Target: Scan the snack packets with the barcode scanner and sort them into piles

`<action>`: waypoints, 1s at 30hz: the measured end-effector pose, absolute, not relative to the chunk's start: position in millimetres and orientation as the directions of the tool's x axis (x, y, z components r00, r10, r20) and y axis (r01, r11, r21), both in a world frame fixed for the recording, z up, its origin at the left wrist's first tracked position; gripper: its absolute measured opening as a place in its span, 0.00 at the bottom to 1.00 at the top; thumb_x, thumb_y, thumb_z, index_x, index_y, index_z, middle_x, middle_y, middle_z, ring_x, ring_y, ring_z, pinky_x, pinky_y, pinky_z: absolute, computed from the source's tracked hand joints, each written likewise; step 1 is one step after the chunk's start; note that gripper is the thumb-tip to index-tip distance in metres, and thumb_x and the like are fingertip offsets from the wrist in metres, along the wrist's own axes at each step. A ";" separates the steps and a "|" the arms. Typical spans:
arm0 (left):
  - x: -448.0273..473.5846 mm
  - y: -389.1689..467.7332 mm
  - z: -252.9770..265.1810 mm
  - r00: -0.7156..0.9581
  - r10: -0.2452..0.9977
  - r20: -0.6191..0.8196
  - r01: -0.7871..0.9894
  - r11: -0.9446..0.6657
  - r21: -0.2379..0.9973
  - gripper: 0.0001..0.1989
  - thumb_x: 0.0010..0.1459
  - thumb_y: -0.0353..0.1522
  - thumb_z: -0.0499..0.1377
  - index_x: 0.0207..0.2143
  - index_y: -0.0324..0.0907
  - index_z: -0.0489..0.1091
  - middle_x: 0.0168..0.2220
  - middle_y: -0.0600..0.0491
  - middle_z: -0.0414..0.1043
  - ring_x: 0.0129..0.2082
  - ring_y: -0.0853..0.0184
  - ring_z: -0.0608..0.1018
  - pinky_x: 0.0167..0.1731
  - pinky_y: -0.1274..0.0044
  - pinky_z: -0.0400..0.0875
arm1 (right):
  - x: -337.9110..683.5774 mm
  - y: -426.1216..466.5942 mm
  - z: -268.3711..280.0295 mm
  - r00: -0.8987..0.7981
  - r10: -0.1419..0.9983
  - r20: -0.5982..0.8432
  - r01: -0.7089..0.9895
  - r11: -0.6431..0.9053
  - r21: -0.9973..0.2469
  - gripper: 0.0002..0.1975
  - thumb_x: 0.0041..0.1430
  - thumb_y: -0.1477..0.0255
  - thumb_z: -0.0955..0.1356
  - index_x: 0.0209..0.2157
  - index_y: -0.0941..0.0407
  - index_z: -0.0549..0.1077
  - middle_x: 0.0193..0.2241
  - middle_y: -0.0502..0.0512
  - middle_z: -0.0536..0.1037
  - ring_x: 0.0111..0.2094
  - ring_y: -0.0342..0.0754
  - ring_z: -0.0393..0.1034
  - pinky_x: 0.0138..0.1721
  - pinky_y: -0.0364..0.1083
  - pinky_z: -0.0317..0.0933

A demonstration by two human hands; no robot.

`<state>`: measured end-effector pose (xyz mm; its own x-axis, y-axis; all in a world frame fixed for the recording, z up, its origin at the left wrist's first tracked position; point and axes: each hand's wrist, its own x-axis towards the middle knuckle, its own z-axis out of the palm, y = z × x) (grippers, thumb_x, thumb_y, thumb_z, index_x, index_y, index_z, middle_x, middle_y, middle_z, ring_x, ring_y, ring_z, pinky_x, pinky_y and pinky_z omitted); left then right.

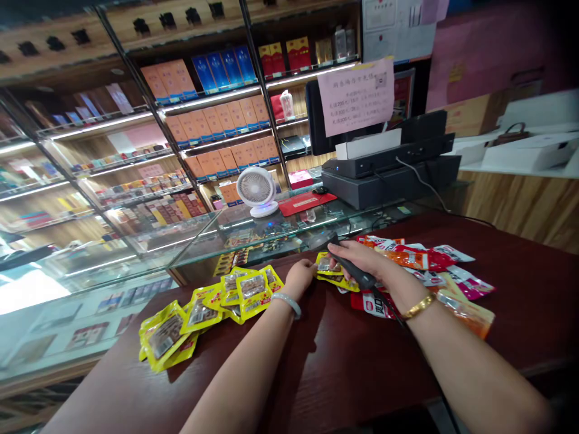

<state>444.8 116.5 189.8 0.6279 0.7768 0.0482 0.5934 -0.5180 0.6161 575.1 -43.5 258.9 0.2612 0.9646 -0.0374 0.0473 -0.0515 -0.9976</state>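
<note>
My right hand [362,256] is wrapped round the handle of a black barcode scanner [357,272], its head pointing away from me and its cable trailing down along my forearm. Below the scanner lie a few yellow snack packets [335,280] with clear windows. Fingers bent, my left hand [301,276] pinches the left edge of the top packet; the fingertips are partly hidden. To its left spreads a loose pile of similar yellow packets [253,288]. Right of the scanner, and partly behind my right arm, lie red, orange and white snack packets [414,259].
Everything lies on a dark red-brown table [316,374]. Beyond it stand a glass display case [289,226], a small white fan [256,187], a red folder [307,203] and a cash register [389,181] with a pink notice [356,96]. Shelves of boxes [217,123] line the back.
</note>
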 end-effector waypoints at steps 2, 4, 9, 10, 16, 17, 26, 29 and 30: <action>441.7 120.3 190.6 0.596 0.787 0.162 0.572 -0.557 0.602 0.10 0.56 0.38 0.57 0.27 0.42 0.69 0.25 0.53 0.72 0.25 0.67 0.72 0.28 0.78 0.59 | 574.6 -41.0 256.2 0.248 0.968 -0.024 0.042 -0.036 -0.998 0.23 0.56 0.49 0.67 0.29 0.57 0.71 0.16 0.48 0.74 0.11 0.40 0.64 0.11 0.38 0.59; 433.3 123.6 192.7 0.541 0.799 0.263 0.557 -0.574 0.600 0.10 0.57 0.38 0.56 0.27 0.42 0.68 0.25 0.54 0.71 0.26 0.68 0.71 0.28 0.78 0.59 | 573.6 -38.7 253.9 0.235 0.972 -0.009 0.040 -0.019 -0.999 0.23 0.56 0.50 0.68 0.30 0.57 0.71 0.21 0.50 0.77 0.11 0.38 0.64 0.11 0.38 0.59; 408.6 134.1 193.8 0.362 0.888 0.284 0.513 -0.444 0.734 0.13 0.58 0.42 0.53 0.27 0.43 0.66 0.21 0.57 0.68 0.23 0.70 0.69 0.26 0.79 0.58 | 565.2 -36.5 249.4 0.162 0.987 -0.009 0.035 -0.015 -0.999 0.23 0.54 0.49 0.68 0.32 0.57 0.70 0.28 0.52 0.79 0.12 0.38 0.65 0.11 0.39 0.60; 404.3 136.3 193.0 0.341 0.894 0.290 0.498 -0.433 0.751 0.13 0.58 0.42 0.53 0.27 0.43 0.66 0.20 0.57 0.67 0.22 0.70 0.68 0.26 0.79 0.58 | 562.7 -36.6 249.0 0.138 0.990 -0.016 0.028 -0.021 -0.999 0.23 0.54 0.49 0.68 0.33 0.57 0.70 0.28 0.52 0.79 0.12 0.38 0.64 0.11 0.39 0.60; 387.3 138.7 190.9 0.320 0.909 0.269 0.481 -0.400 0.780 0.13 0.58 0.41 0.51 0.27 0.43 0.65 0.14 0.59 0.62 0.17 0.70 0.68 0.21 0.79 0.57 | 551.0 -38.3 249.7 0.041 0.997 -0.064 0.052 -0.066 -0.996 0.23 0.56 0.49 0.67 0.31 0.56 0.68 0.25 0.47 0.75 0.11 0.36 0.64 0.11 0.37 0.61; 386.6 137.0 191.4 0.326 0.911 0.254 0.482 -0.391 0.784 0.12 0.58 0.40 0.51 0.27 0.43 0.66 0.13 0.59 0.61 0.16 0.69 0.68 0.20 0.79 0.56 | 550.0 -38.5 249.9 0.040 0.997 -0.069 0.056 -0.072 -0.996 0.22 0.57 0.49 0.67 0.31 0.56 0.68 0.24 0.47 0.74 0.11 0.36 0.64 0.11 0.37 0.61; 377.5 134.0 207.0 0.316 0.886 0.340 0.454 -0.456 0.766 0.12 0.58 0.41 0.53 0.28 0.43 0.68 0.22 0.56 0.69 0.22 0.70 0.70 0.25 0.79 0.59 | 550.4 -37.8 248.5 0.055 0.995 -0.086 0.045 -0.088 -0.995 0.23 0.56 0.49 0.67 0.30 0.56 0.68 0.23 0.49 0.77 0.11 0.37 0.64 0.09 0.37 0.59; 350.0 145.3 228.4 0.233 0.887 0.398 0.647 -0.447 0.618 0.13 0.60 0.42 0.52 0.31 0.45 0.71 0.28 0.53 0.73 0.28 0.65 0.73 0.30 0.76 0.61 | 553.8 -38.2 249.0 0.082 0.994 -0.077 0.028 -0.080 -0.996 0.24 0.54 0.48 0.68 0.29 0.57 0.68 0.21 0.50 0.77 0.11 0.39 0.65 0.09 0.37 0.59; 340.5 148.9 235.9 0.186 0.891 0.413 0.712 -0.412 0.568 0.13 0.61 0.42 0.51 0.33 0.46 0.72 0.31 0.51 0.74 0.32 0.62 0.74 0.33 0.74 0.62 | 554.8 -38.7 249.9 0.087 0.993 -0.081 0.029 -0.083 -0.996 0.24 0.54 0.48 0.68 0.29 0.57 0.68 0.19 0.49 0.76 0.11 0.39 0.65 0.09 0.37 0.59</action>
